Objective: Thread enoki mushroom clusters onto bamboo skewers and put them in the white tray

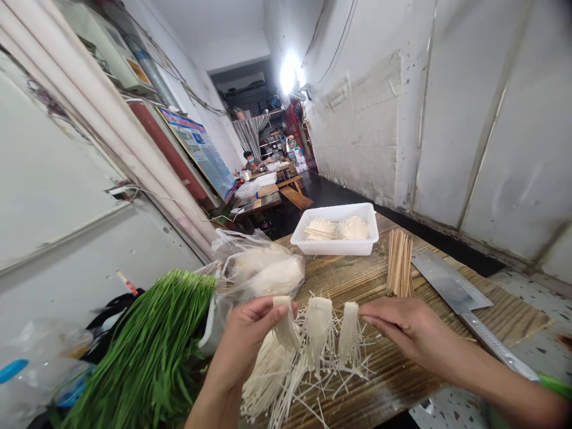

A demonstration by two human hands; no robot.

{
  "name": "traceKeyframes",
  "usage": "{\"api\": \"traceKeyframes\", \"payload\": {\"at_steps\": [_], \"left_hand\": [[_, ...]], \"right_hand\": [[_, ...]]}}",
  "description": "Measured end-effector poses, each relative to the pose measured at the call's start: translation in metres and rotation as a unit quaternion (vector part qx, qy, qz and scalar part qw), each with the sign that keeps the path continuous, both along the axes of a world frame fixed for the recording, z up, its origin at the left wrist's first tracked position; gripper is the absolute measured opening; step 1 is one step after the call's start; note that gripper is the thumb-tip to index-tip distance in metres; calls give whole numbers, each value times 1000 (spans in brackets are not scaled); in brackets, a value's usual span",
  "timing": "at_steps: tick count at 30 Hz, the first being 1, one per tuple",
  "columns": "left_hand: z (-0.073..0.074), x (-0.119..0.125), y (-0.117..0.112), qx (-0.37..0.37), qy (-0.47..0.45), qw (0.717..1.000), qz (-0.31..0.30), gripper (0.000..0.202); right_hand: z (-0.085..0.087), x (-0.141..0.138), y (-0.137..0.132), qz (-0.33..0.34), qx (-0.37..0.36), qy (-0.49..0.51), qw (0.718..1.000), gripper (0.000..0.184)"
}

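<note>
The plastic tub [331, 248] held enoki portions [354, 228]; loose enoki [263, 378] remained before it, left fingers [280, 311] pinching a clump [286, 329], right fingers [379, 310], hold unclear.

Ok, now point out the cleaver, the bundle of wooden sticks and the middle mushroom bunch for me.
Cleaver [456, 287]: head view, on the flat of the blade.
Bundle of wooden sticks [399, 263]: head view, about halfway up the sticks.
Middle mushroom bunch [319, 326]: head view, on the pale stems.

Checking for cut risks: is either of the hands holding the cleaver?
No, the cleaver lies on the wooden table beside the thin sticks, with both hands at the mushrooms.
</note>
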State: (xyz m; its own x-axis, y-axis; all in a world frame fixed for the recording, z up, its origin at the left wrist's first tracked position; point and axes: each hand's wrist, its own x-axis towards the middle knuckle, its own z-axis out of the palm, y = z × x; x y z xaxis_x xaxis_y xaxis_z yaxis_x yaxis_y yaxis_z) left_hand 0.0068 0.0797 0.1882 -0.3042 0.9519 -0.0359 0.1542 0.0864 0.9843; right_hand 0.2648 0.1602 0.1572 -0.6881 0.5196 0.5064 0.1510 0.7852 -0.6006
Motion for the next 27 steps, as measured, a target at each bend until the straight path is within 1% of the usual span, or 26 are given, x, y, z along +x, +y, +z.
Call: {"api": "traceKeyframes", "payload": {"at_steps": [7, 18, 22, 27], "left_hand": [[-2, 7, 6, -8, -30, 999, -31, 23], [2, 16, 8, -12, -67, 997, -40, 25], [3, 16, 8, -3, -65, 997, -45, 24], [2, 17, 8, -5, -69, 997, -38, 24]], "right_hand": [[1, -1, 0, 6, -6, -8, 1000, 25], [4, 1, -2, 8, 1, -1, 1000, 26], [6, 3, -3, 10, -10, -8, 1000, 26], [6, 4, -3, 10, -9, -4, 1000, 27]]}}
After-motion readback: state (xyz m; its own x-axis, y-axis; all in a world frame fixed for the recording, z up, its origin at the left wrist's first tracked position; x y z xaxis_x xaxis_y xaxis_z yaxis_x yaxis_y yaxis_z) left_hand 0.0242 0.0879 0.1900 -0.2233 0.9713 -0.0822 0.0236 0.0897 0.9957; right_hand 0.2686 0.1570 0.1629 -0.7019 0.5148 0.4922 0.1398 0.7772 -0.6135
